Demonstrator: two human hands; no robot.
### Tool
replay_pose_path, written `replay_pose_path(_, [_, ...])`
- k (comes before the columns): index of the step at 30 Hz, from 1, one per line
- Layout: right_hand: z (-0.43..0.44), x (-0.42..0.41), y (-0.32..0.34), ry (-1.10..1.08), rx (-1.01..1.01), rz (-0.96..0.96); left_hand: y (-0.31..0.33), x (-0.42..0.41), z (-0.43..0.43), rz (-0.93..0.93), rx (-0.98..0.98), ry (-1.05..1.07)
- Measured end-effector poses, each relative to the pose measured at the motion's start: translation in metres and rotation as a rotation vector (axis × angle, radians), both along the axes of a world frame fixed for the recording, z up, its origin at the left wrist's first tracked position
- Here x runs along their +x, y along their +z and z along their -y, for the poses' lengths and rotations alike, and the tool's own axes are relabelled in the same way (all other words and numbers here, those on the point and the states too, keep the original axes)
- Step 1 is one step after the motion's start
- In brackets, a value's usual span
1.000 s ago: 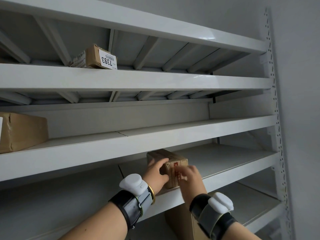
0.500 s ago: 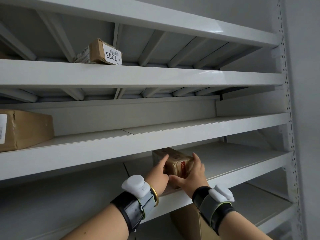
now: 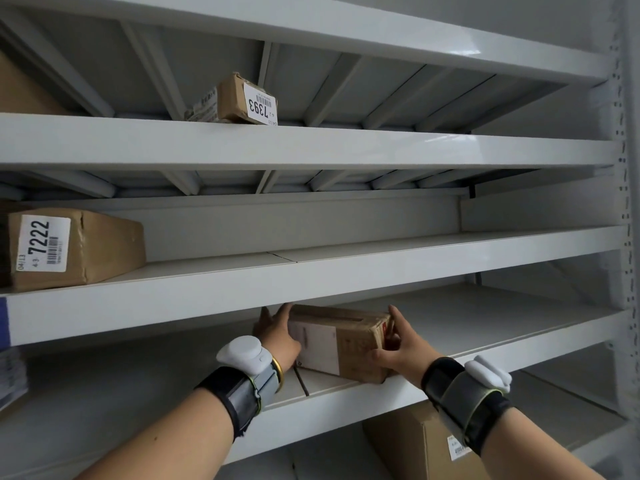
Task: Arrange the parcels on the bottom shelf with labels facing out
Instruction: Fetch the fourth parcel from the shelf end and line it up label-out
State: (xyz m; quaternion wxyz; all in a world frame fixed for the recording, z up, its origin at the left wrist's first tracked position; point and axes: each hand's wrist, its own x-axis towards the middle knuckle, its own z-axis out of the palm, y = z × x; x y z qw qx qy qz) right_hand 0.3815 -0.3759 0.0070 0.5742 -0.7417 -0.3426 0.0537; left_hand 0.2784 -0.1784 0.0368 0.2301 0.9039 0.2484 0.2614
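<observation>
Where shelf edge hides parcel [image 3: 349,344] top | left hand [image 3: 277,336], right hand [image 3: 403,348] grip its ends | label print unreadable

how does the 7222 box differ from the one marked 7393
The 7222 box looks larger and sits at the far left of its shelf; the 7393 box looks smaller and sits one shelf higher, nearer the middle. The 7222 label reads bottom to top, while the 7393 label reads top to bottom. Both are brown cardboard with white barcode labels facing out, and no hand touches either.
</observation>
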Motion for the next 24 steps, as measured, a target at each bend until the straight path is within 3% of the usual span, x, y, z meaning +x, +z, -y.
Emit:
replay_pose_path(3, [-0.001, -0.001, 0.000, 0.087, 0.036, -0.062, 0.001, -0.004, -0.015, 0.010, 0.019, 0.017])
replay_pose_path(6, [-0.004, -0.002, 0.001, 0.088, 0.120, -0.113, 0.001, -0.009, -0.022, 0.093, -0.083, -0.018])
replay_pose_path(14, [-0.018, -0.008, 0.004, -0.500, 0.062, 0.220, 0.003, -0.030, -0.016, 0.126, -0.047, -0.031])
replay_pose_path(24, [-0.053, -0.057, -0.004, -0.169, -0.104, 0.307, 0.001, -0.054, 0.004, 0.104, 0.055, -0.031])
